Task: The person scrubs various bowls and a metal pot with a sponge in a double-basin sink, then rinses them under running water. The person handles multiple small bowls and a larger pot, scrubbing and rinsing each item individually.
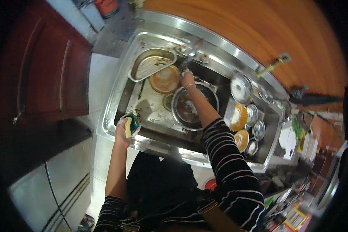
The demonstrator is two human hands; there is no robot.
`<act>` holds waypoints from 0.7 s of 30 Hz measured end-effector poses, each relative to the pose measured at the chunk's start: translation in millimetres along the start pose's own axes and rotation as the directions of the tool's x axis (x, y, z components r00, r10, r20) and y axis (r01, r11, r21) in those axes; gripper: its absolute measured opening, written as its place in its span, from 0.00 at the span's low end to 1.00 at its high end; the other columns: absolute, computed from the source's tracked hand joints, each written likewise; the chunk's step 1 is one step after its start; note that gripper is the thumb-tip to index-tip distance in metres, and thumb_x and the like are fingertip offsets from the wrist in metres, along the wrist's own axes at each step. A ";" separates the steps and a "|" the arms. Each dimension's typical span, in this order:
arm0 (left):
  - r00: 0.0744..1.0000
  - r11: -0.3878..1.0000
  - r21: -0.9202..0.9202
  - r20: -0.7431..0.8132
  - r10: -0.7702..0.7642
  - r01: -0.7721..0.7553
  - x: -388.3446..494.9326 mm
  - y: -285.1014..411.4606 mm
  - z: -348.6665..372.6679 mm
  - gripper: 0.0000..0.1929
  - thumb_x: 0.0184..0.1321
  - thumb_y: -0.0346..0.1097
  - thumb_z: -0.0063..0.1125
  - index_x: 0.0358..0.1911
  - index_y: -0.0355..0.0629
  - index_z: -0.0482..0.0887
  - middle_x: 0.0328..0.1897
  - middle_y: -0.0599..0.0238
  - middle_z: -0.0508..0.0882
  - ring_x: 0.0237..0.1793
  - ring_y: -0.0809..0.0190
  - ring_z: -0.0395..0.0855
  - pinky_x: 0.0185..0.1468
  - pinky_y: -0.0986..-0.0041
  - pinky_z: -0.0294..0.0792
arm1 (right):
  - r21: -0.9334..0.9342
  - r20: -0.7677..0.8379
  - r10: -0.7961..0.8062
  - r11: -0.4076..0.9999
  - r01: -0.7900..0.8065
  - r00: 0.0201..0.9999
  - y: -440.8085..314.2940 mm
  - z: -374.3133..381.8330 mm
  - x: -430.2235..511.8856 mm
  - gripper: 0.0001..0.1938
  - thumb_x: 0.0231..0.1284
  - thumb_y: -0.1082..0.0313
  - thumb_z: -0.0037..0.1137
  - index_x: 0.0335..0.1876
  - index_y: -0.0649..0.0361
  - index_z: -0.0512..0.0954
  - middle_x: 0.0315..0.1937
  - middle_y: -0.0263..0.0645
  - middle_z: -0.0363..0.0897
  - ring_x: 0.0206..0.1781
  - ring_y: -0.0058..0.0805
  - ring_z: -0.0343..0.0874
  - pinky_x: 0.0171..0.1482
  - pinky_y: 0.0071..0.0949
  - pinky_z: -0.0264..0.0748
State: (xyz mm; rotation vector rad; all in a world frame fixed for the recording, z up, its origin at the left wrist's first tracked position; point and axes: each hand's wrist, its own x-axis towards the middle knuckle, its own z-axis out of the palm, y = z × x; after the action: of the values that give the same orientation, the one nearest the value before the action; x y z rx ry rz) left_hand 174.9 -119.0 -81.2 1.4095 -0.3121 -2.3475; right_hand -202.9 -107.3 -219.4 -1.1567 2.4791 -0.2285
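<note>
My left hand (121,132) holds a yellow and green scouring sponge (134,124) with some suds, above the near left edge of the stainless steel sink (159,114). My right hand (188,79) reaches across to the faucet (192,54), fingers curled just below its spout; whether it grips anything is hidden. Under my right forearm sits a round metal basin (176,116) with dark, wet contents. To its left are a brown round dish (165,80) and a metal strainer tray (150,65) with food scraps. A small round dish (168,102) is partly covered by the basin.
In the right sink compartment stand soapy dishes: a round metal lid (241,90), orange bowls (241,140) and several small steel bowls (258,130). A dark red cabinet (52,75) flanks the left side. A cluttered counter (290,200) lies at lower right.
</note>
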 end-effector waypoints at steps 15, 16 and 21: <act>0.998 0.976 -0.212 -0.040 0.040 -0.047 -11.1 19.9 -54.3 0.18 0.57 0.38 0.38 0.48 0.39 0.70 0.42 0.54 0.79 0.41 0.55 0.78 0.45 0.61 0.73 | -0.175 0.233 0.021 0.984 0.021 0.972 -78.7 39.6 -5.0 0.21 0.43 0.53 0.59 0.39 0.62 0.76 0.39 0.47 0.78 0.44 0.41 0.78 0.44 0.37 0.74; 0.999 0.976 -0.214 -0.016 0.037 -0.040 -11.1 21.4 -54.7 0.17 0.57 0.38 0.37 0.47 0.39 0.71 0.41 0.55 0.79 0.41 0.55 0.78 0.45 0.62 0.73 | -0.172 0.245 0.034 0.985 0.009 0.969 -81.9 43.2 -13.8 0.22 0.42 0.52 0.60 0.38 0.62 0.77 0.38 0.47 0.78 0.43 0.41 0.78 0.44 0.37 0.74; 0.999 0.956 -0.288 -0.013 0.051 -0.052 -20.8 34.7 -52.6 0.17 0.58 0.40 0.37 0.46 0.39 0.72 0.40 0.55 0.78 0.41 0.54 0.78 0.42 0.62 0.73 | 0.031 0.213 0.147 0.987 -0.157 0.966 -77.5 55.0 -61.0 0.22 0.39 0.49 0.60 0.31 0.63 0.79 0.32 0.50 0.79 0.38 0.42 0.80 0.43 0.36 0.75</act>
State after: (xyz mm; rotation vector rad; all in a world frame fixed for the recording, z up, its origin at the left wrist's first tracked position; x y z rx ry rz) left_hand 237.4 -141.0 -76.2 1.2514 -0.0016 -2.2380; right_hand -90.4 -109.7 -228.3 -0.9143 2.3478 -0.1145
